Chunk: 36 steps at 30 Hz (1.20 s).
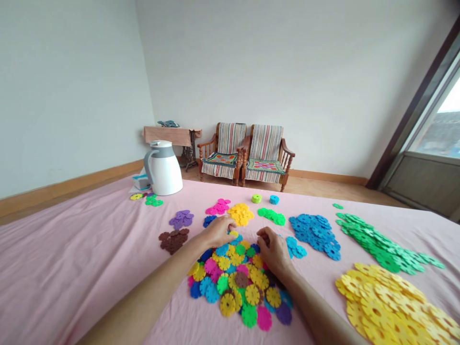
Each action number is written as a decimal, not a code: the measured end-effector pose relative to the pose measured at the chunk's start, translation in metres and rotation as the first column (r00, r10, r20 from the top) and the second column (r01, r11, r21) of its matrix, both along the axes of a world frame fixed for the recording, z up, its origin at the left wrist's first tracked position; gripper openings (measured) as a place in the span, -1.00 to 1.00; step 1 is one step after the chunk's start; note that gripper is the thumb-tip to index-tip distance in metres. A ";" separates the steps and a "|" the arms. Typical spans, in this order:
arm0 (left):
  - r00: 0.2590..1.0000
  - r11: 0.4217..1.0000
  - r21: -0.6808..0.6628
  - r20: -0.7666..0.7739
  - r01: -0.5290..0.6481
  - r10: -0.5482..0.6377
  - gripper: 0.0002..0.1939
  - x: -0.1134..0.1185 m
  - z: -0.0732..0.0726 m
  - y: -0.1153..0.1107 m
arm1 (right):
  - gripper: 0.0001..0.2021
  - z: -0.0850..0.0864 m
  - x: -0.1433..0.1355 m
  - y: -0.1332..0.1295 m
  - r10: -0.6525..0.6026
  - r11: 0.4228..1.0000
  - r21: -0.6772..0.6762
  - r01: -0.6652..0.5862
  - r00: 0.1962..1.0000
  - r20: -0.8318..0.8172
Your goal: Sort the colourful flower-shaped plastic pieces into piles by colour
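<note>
A mixed heap of flower-shaped plastic discs [237, 278] lies on the pink cloth in front of me. My left hand [220, 231] is over its far left edge, fingers bent inward beside a yellow disc [233, 234]; what they pinch, if anything, is too small to make out. At the heap's far right edge, my right hand [273, 247] has its fingers curled together, and their tips hide whatever is in them. Beyond the hands are small single-colour piles: yellow [241, 214], pink [218, 206], dark blue [209, 220] and green [272, 216]. Light-blue discs [296, 247] sit right of my right hand.
Larger blue [315, 235], green [384, 242] and yellow piles [391, 302] spread to the right. Purple [181, 219] and brown discs [174, 240] lie left. A white jug [165, 170] stands at the far left. Two small stacks [256, 198] are near the far edge, before two chairs [266, 153].
</note>
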<state>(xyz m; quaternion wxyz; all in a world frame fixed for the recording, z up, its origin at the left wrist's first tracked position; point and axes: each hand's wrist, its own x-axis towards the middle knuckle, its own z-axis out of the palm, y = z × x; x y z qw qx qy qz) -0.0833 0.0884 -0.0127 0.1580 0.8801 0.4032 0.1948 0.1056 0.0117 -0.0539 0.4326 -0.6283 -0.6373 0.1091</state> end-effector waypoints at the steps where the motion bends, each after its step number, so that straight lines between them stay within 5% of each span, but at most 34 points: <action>1: 1.000 1.000 -0.003 0.002 0.004 -0.004 -0.82 0.001 0.000 0.000 | -0.88 0.000 0.000 0.000 0.001 1.000 0.002 -0.001 1.000 0.002; 13: 0.958 0.985 -0.170 0.274 -0.035 0.081 -0.91 0.001 -0.006 0.008 | -0.87 0.000 0.001 0.000 0.003 1.000 0.000 -0.003 1.000 0.010; 21: 0.831 0.968 -0.175 0.499 -0.180 0.244 -0.89 0.004 -0.002 0.014 | -0.87 -0.001 0.001 0.001 0.001 1.000 -0.004 -0.001 1.000 0.010; 27: 0.973 0.989 -0.114 0.196 -0.098 0.119 -0.97 -0.012 0.013 0.009 | -0.87 -0.001 0.001 0.001 0.001 1.000 0.009 -0.001 1.000 0.016; 36: 0.961 0.976 -0.053 -0.199 -0.209 0.195 -0.77 -0.020 0.015 -0.002 | -0.86 -0.003 0.002 0.002 0.001 1.000 0.005 -0.001 1.000 0.015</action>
